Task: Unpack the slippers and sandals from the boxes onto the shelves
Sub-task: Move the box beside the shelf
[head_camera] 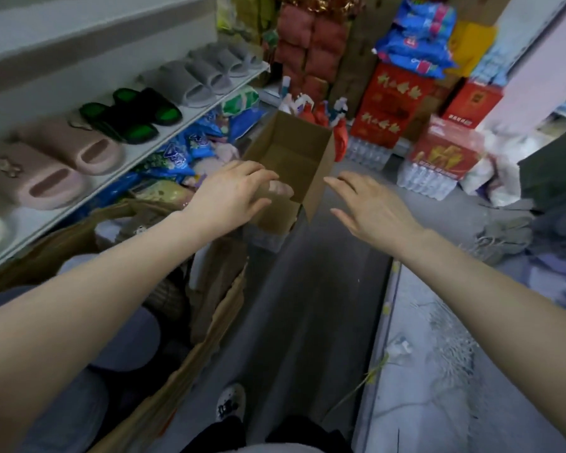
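Slippers [89, 148] line the shelf [164, 138]; open box [291, 155] looks empty, no readable writing. Left hand [229, 194] touches its flap, fingers loose; right hand [370, 204] spread, holding nothing.

The left hand [232, 194] hides the cardboard box's [291, 152] near rim.

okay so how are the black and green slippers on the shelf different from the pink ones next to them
The black and green slippers are dark with bright green footbeds; the pink slippers are pale all over. One pink slipper carries a small charm on its strap; the black pair shows none. Both are open-toed slides lying flat on the same shelf.
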